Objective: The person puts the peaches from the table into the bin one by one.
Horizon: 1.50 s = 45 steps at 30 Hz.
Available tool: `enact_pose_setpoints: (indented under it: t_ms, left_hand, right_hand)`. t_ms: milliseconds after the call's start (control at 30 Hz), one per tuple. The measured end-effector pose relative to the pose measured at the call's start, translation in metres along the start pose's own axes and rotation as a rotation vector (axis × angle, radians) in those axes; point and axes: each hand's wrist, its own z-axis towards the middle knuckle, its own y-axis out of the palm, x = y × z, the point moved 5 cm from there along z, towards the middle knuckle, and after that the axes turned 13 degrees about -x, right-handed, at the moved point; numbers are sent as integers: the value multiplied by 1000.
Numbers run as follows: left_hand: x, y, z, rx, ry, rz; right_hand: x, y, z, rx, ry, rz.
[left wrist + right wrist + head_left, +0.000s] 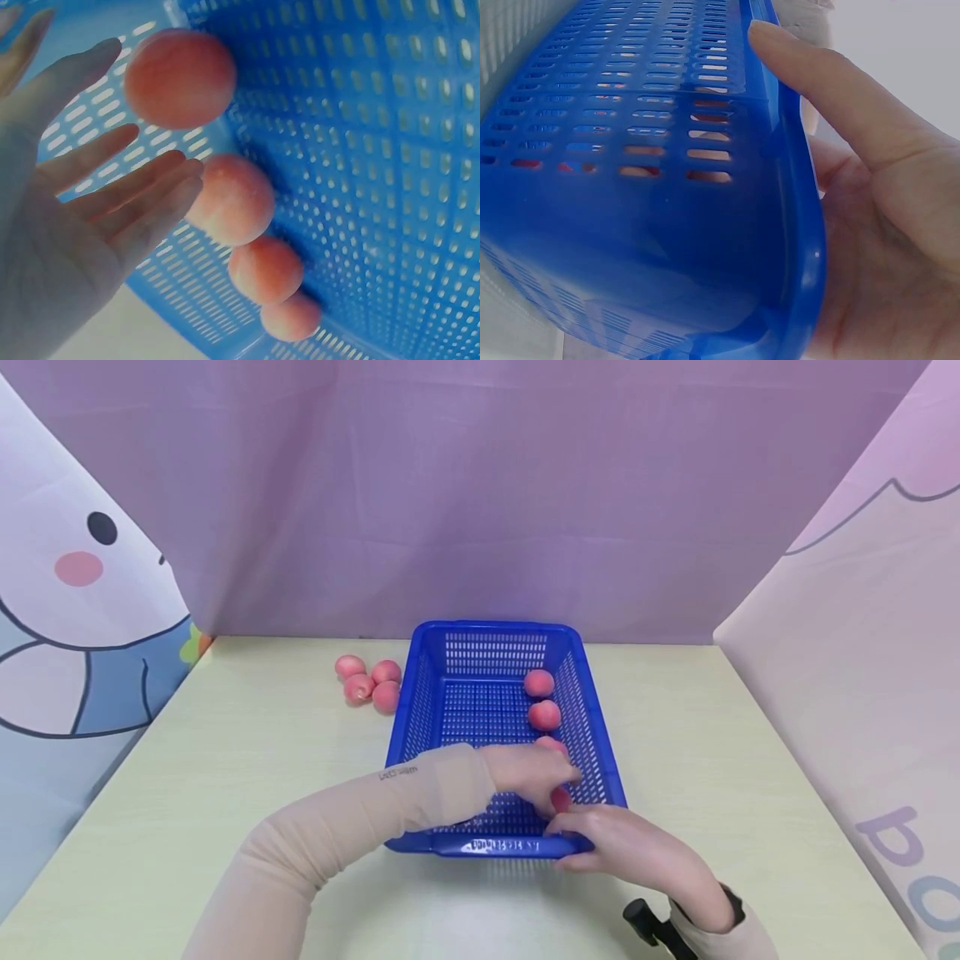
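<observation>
A blue plastic basket [506, 845] holds several pink-red peaches in a row along its right wall, among them a far peach [538, 683] and another peach [544, 716] just nearer. My left hand [534, 772] reaches down inside the basket, palm beside the row. Its fingers [142, 187] are extended, with the nearest peach [180, 79] just past the thumb and fingertips. My right hand [622, 843] grips the basket's near right corner. Its thumb [817, 71] lies outside the rim, and the other fingers go over to the inner side, mostly hidden in the right wrist view.
Left of the basket, a cluster of several peaches [358, 688] lies on the pale table [315, 752]. A purple cloth backdrop [480, 502] stands behind, with printed cloth panels [82, 635] at both sides. A black wrist mount [648, 927] sits by the right sleeve.
</observation>
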Motion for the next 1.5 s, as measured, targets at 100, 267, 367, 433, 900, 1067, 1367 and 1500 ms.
enact_pose_setpoints:
  t_ms: [100,267,367,433,900,1067,1367,1500]
  left_hand:
    - [-2,-5,-5,-6,-24,-1]
    - [-3,-16,-15,16,-7,28]
    - [-5,-22,-23,27,-10,37]
    - [-7,-26,-27,38,-11,24]
    - [-25,-44,-59,165,-8,-92]
    - [-34,-47,-72,197,-47,-74]
    - [-51,-52,-91,314,-59,-79]
    - [-61,-56,-103,411,-70,-85]
  right_hand:
    - [0,0,0,-3,2,3]
    - [0,0,0,-8,6,-1]
    - [0,0,1,-7,9,1]
    - [0,0,1,-6,9,5]
    - [0,1,1,-4,3,4]
    - [1,1,1,-16,10,17]
    - [1,2,0,-3,-2,1]
    - [1,2,0,-1,1,-2]
